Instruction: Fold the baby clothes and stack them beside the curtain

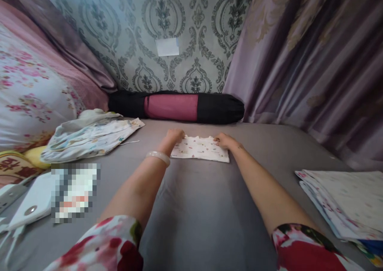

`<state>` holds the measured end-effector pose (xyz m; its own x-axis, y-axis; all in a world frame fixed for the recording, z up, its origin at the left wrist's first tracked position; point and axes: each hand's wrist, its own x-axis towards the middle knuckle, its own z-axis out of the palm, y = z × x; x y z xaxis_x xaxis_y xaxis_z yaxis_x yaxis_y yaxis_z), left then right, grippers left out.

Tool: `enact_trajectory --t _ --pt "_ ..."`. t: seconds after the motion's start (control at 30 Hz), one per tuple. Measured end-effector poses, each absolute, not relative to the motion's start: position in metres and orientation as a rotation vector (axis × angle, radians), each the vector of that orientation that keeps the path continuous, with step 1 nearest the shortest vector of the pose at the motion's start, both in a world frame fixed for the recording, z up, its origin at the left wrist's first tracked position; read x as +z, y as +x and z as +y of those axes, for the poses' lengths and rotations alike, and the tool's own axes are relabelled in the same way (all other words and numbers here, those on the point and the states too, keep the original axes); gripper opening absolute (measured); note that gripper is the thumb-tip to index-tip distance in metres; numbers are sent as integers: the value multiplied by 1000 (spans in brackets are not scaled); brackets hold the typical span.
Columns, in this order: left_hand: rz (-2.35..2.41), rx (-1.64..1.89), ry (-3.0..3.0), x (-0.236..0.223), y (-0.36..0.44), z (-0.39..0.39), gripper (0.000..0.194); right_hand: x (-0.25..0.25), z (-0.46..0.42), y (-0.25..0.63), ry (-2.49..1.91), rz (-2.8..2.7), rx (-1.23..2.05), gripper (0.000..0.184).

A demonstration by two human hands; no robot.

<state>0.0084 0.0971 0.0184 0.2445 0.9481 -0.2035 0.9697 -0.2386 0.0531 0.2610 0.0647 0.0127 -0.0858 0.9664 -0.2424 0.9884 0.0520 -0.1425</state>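
Mosaic blocks obscure the item beside the white device. Fingertips of both hands: too small to resolve. White power strip: cut off at left edge. Folded cloth stack: cut off at right edge.

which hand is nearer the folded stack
Right. The right hand is at the end of the small cloth toward the stack; the left hand is at the other end, farther.
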Motion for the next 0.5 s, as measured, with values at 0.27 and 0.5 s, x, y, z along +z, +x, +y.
enact_trajectory --t 0.27,0.5 --pt "1769 -322 2263 18 -7 125 50 17 75 268 2086 2145 -359 50" --pt "1739 -226 2249 10 -15 126 46 15 71 268 2156 2086 -336 46"
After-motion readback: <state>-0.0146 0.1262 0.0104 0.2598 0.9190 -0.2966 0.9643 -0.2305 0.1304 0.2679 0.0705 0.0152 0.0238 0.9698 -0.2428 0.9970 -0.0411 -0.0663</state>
